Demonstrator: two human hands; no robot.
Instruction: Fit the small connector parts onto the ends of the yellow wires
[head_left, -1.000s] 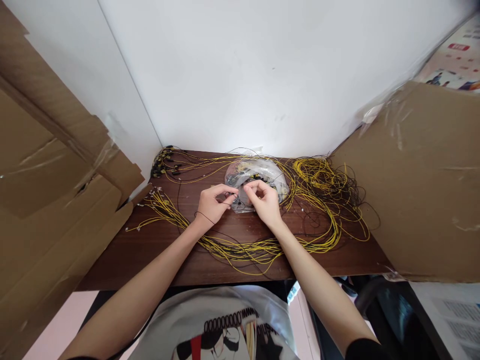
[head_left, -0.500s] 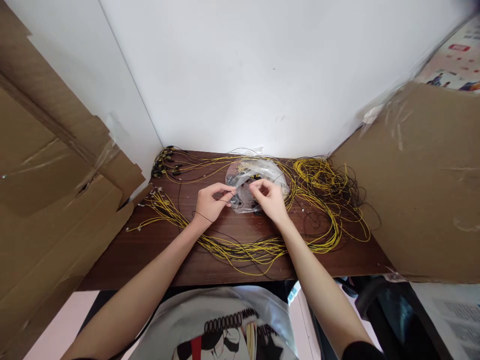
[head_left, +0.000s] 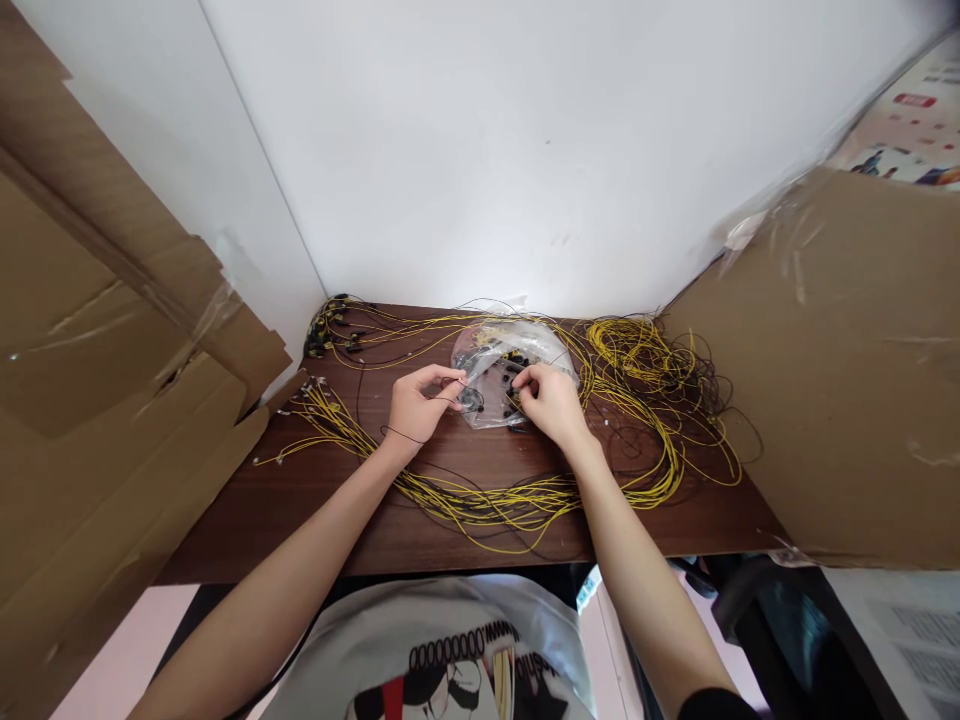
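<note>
My left hand (head_left: 421,408) pinches a thin black wire (head_left: 405,436), which trails across the wrist and curls past the fingertips. Just beyond both hands lies a clear plastic bag (head_left: 551,345) with several small black parts (head_left: 493,380) on it. My right hand (head_left: 553,402) is over the bag's right side, thumb and forefinger closed down at the black pieces; what they grip, if anything, is too small to make out. In front of the hands a long bundle of yellow and black wires (head_left: 480,497) curves across the brown table (head_left: 360,540).
Wires with black connectors (head_left: 322,330) lie at the back left corner. A tangled yellow coil (head_left: 637,345) rests at the back right. Cardboard walls stand on the left (head_left: 112,400) and right (head_left: 840,380), with a white wall (head_left: 480,160) behind.
My right hand has moved slightly right and down, away from the left fingertips to the black parts on the bag. My left hand has barely shifted and keeps the wire.
</note>
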